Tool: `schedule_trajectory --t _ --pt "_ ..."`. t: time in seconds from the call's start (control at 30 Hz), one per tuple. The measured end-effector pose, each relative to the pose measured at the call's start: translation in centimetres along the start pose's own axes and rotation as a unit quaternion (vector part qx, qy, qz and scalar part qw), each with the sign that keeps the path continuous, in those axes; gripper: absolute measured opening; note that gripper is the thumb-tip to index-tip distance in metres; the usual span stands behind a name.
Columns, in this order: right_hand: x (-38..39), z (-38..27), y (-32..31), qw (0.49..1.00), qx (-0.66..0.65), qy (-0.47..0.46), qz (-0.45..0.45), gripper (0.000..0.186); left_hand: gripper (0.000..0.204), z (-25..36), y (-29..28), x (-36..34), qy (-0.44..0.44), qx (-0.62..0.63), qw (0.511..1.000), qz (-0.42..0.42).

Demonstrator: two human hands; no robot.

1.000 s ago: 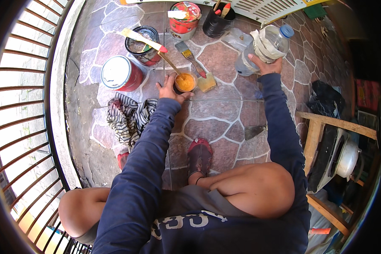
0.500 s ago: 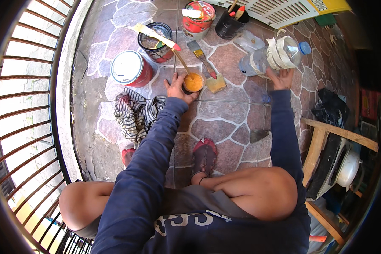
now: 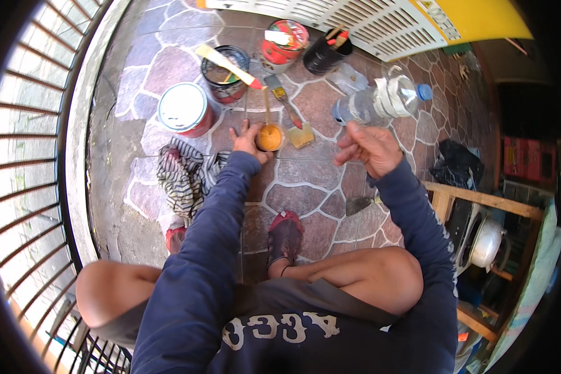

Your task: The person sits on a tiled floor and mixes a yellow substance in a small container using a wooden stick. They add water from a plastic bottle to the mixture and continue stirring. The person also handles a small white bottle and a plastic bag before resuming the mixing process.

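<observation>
My left hand (image 3: 249, 142) curves around the side of a small cup of orange paint (image 3: 270, 138) on the tiled floor. A thin wooden stick (image 3: 267, 111) stands in the paint. My right hand (image 3: 375, 149) is raised in front of a clear plastic bottle (image 3: 359, 110), its fingers loosely bent and apart, with nothing visible in them. The bottle lies on its side, with a blue cap and whitish tape wrapped around it. Just right of the cup lie a yellowish sponge-like block (image 3: 301, 135) and a paintbrush (image 3: 283, 101) with a red-tipped handle.
Beyond the cup stand a white-lidded can (image 3: 182, 107), a dark open can (image 3: 221, 89) with a brush across it, a red can (image 3: 276, 58) and a black container (image 3: 321, 57) of tools. A striped cloth (image 3: 182, 177) lies left. Metal bars (image 3: 28, 146) line the left; a wooden frame (image 3: 486, 198) stands right.
My right hand has come away from the bottle, moving nearer to me and left. My left hand stays at the cup. The whole view has shifted slightly.
</observation>
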State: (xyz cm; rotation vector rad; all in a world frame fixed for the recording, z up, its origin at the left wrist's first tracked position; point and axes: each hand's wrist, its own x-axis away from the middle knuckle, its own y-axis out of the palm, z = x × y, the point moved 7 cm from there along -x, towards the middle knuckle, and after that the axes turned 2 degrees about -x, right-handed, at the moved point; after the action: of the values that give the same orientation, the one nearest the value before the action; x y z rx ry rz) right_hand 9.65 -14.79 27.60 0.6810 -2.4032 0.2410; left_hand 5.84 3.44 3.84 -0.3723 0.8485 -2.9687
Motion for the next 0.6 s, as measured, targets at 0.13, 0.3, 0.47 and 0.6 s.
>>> schedule_trajectory --t 0.13,0.3,0.47,0.6 --pt "-5.6 -1.7 4.0 0.931 0.352 -0.092 0.015 0.042 0.082 -0.1 0.1 0.1 -0.003 0.008 1.000 0.012" --pt "-13.6 -0.4 7.2 0.884 0.409 -0.197 0.110 0.036 0.079 0.0 -0.2 0.5 0.025 0.028 0.999 0.035" --pt "-12.3 0.4 6.4 0.865 0.452 -0.204 0.081 0.031 0.082 0.2 0.0 0.5 0.004 0.003 1.000 0.003" --pt "-10.0 1.6 6.4 0.887 0.430 -0.169 0.028 0.025 0.081 0.3 0.0 0.5 0.015 0.007 1.000 0.014"
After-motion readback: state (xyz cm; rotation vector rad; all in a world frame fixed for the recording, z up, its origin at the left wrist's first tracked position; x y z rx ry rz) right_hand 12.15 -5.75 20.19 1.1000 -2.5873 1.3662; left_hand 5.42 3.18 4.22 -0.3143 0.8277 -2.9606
